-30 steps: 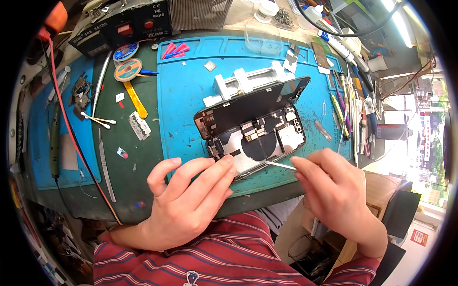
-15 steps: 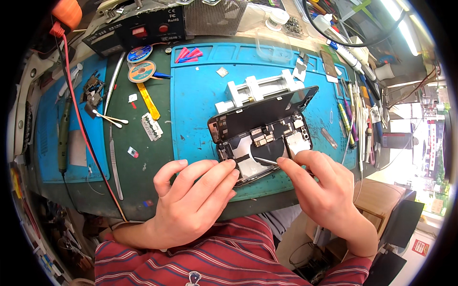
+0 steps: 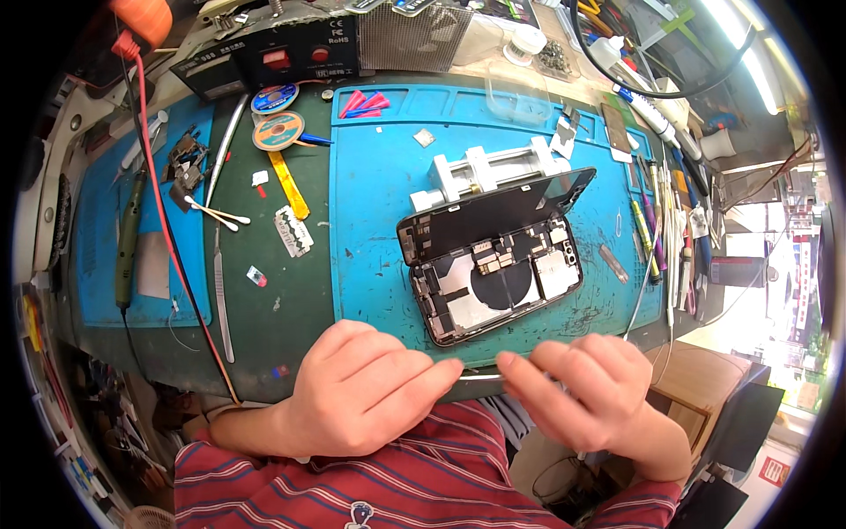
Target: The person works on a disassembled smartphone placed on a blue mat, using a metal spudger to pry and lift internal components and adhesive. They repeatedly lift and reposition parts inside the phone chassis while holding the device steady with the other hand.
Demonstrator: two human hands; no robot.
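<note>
Dark green bench top runs fwd of you & out past your L hand. On it, the big blue mat lies fwd of both hands, more to the R of your L hand. The opened phone is on that mat, just past your fingertips & touching neither hand; its screen half tilts up along the far edge, innards facing up (round black disc, silver areas either side).

Your L hand is nearest the phone's near corner, fingers curled; can't tell if it's gripping anything. Your R hand is closed in a pinch, a bit blurry.

Silver clamp sits beyond the phone, farther from your hands. Slim silver hand tool lies out L of your L hand; cotton swabs farther fwd on that side, razor blade fwd & slightly L of same hand. Smallest visible bit: thin pale tool, pinched in your R hand, its exposed length btwn both hands' fingertips.
</note>
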